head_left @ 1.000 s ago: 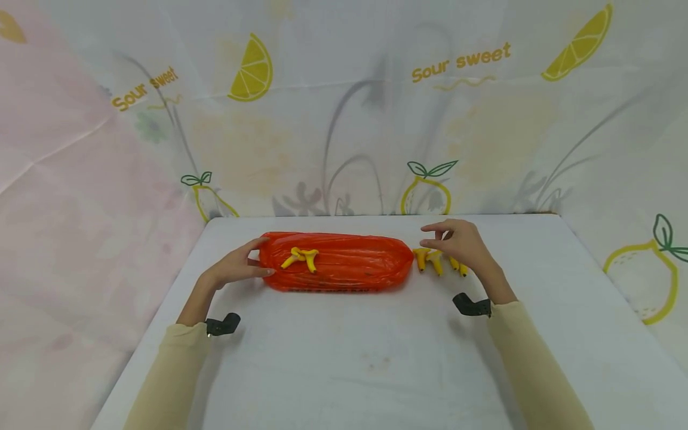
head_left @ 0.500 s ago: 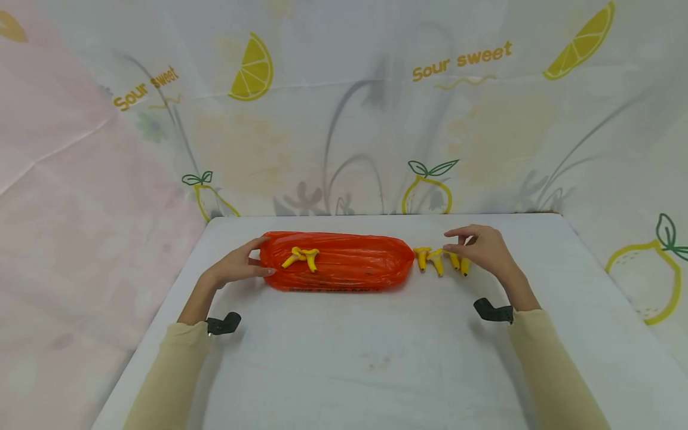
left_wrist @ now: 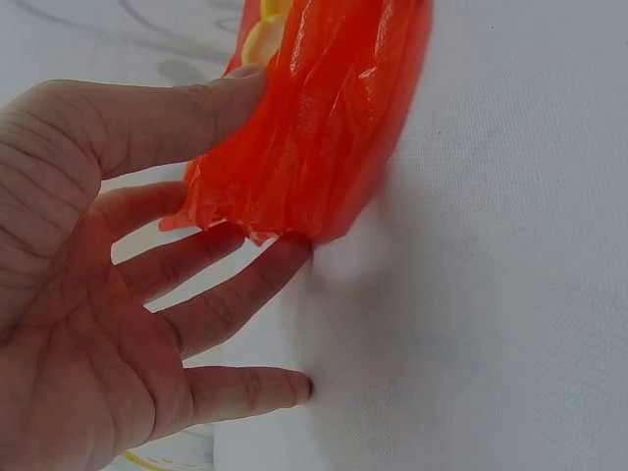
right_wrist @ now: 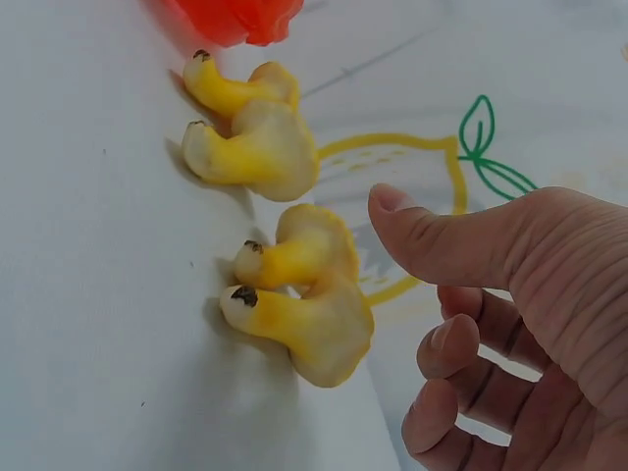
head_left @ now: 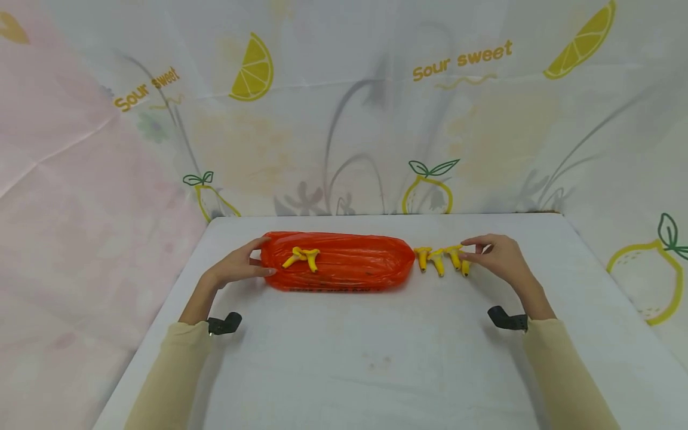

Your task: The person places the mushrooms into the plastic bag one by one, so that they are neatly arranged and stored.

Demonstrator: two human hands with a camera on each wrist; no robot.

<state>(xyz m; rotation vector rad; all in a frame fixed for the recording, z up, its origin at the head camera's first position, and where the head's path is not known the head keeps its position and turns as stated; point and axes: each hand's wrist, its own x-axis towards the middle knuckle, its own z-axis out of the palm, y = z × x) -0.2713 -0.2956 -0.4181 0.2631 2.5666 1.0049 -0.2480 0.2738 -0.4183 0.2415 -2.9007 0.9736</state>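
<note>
White worktop [head_left: 333, 346] with a fine woven-looking surface, plus a few faint pinkish specks [head_left: 386, 359] around the middle. Towards the back there's a long red plastic bundle [head_left: 346, 266] lying sideways, and just off its right end, four yellow mushroom-shaped pieces [head_left: 438, 263] in a row, stems [right_wrist: 267, 319] towards the near edge, some dark-tipped.

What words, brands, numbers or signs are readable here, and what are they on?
"Sour sweet": orange print, upper left of the pale lemon-patterned backdrop.
"Sour sweet": again, upper right of the same backdrop.
Dark lettering along the near edge of the long red plastic-covered bundle: too blurred to read.
</note>
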